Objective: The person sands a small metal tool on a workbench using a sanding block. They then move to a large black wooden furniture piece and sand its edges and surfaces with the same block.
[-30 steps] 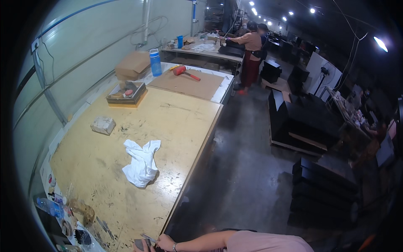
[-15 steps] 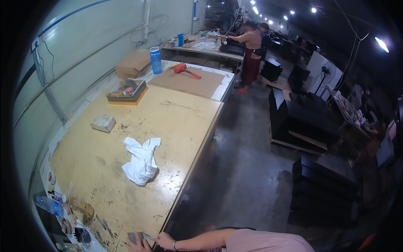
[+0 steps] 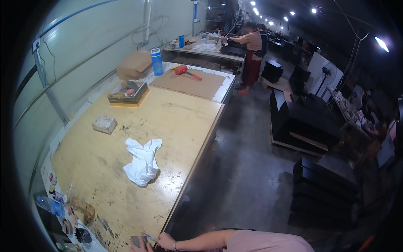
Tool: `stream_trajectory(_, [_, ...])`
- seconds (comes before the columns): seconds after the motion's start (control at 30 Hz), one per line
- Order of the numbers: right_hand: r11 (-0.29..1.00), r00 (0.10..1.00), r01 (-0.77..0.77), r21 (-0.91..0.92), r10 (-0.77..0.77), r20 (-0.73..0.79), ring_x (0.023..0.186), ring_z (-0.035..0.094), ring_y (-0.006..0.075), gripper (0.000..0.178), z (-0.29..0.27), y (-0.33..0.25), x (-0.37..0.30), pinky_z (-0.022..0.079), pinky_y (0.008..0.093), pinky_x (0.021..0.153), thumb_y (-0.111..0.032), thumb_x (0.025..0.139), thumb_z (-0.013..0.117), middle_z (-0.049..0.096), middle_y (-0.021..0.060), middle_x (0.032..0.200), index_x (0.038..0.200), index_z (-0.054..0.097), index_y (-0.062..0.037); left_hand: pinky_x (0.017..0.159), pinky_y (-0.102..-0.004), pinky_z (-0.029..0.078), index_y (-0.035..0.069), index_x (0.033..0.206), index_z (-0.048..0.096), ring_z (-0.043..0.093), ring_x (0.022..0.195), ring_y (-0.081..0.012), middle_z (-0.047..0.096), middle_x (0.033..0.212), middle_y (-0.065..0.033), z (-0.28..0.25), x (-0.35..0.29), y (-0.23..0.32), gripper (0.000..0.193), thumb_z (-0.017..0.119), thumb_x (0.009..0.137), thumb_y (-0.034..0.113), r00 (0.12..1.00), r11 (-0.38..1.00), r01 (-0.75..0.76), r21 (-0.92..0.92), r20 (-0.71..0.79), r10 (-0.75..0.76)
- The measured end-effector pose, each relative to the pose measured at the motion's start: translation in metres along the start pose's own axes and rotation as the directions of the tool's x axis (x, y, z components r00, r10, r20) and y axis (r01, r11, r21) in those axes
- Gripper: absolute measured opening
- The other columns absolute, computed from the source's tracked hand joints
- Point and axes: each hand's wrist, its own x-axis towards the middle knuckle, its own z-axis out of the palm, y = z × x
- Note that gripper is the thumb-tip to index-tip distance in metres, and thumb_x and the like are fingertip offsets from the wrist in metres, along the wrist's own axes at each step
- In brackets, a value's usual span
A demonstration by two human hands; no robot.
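Note:
At the lower edge, my right hand [image 3: 166, 241] is closed on a thin, flat-bladed tool [image 3: 149, 237] pointing left. Just left of it, partly cut off by the frame, my left hand [image 3: 142, 248] is closed on a grey flat piece [image 3: 137, 240]. The tool's blade meets or overlaps this piece; I cannot tell which. Both hands are over the near corner of a worn yellowish tabletop [image 3: 126, 206]. A crumpled white cloth [image 3: 143, 163] lies farther up the table, out of reach of either hand.
Beyond the cloth are a pale block [image 3: 104, 124], a tray of small items [image 3: 128, 93], a red mallet [image 3: 187, 72] and a blue bottle [image 3: 156, 62]. Clutter including a plastic bottle [image 3: 51, 205] lines the left edge. Black panels [image 3: 321, 191] are stacked at right. Two people [image 3: 253, 50] stand at the back.
My left hand and the grey piece have shifted slightly right and down, with the piece now tilted differently. My right hand stays nearly in place with the tool.

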Motion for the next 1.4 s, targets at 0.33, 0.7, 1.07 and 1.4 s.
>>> stream_trajectory(0.33, [0.999,0.999,-0.038,-0.018,0.038,-0.009,0.039,0.056,0.0196,0.029,0.0,-0.004,0.002,0.044,0.0362,0.039,-0.019,0.094,0.062,0.059,0.009,0.056,0.075,0.063,0.003,0.094,-0.0584,0.047,0.026,0.137,0.063,0.056,0.116,-0.0506,0.054,0.134,-0.033,0.001,0.008,-0.005,0.052,0.074,0.087,0.033,1.0,0.999,-0.016,0.051,0.008,0.015])
stream_trajectory(0.7, [1.0,1.0,-0.019,-0.002,0.019,0.0,0.04,0.057,0.0215,0.028,0.002,-0.002,0.0,0.043,0.0366,0.04,-0.018,0.095,0.06,0.06,0.01,0.057,0.078,0.063,0.0037,0.09,-0.0564,0.049,0.026,0.137,0.063,0.058,0.112,-0.0488,0.057,0.134,-0.0286,-0.004,-0.006,0.006,0.052,0.073,0.087,0.036,0.999,0.998,-0.046,0.042,0.003,0.046])
stream_trajectory(1.07, [1.0,1.0,-0.004,-0.016,0.004,-0.015,0.04,0.058,0.0223,0.028,0.001,-0.007,-0.004,0.045,0.0367,0.04,-0.017,0.095,0.06,0.061,0.0107,0.057,0.076,0.064,0.0029,0.091,-0.0566,0.049,0.027,0.138,0.063,0.058,0.114,-0.0462,0.058,0.135,-0.0255,-0.006,-0.009,0.015,0.056,0.077,0.084,0.034,1.0,0.999,-0.001,0.047,-0.008,0.002])
stream_trajectory(1.4, [1.0,1.0,-0.004,0.001,0.004,-0.03,0.041,0.059,0.0224,0.028,0.003,-0.002,0.0,0.045,0.0375,0.041,-0.016,0.093,0.06,0.062,0.0117,0.058,0.075,0.064,0.0048,0.085,-0.0552,0.052,0.026,0.133,0.067,0.062,0.107,-0.0467,0.058,0.13,-0.0305,-0.008,-0.013,0.014,0.051,0.075,0.085,0.04,0.997,0.999,0.042,0.03,0.057,-0.044])
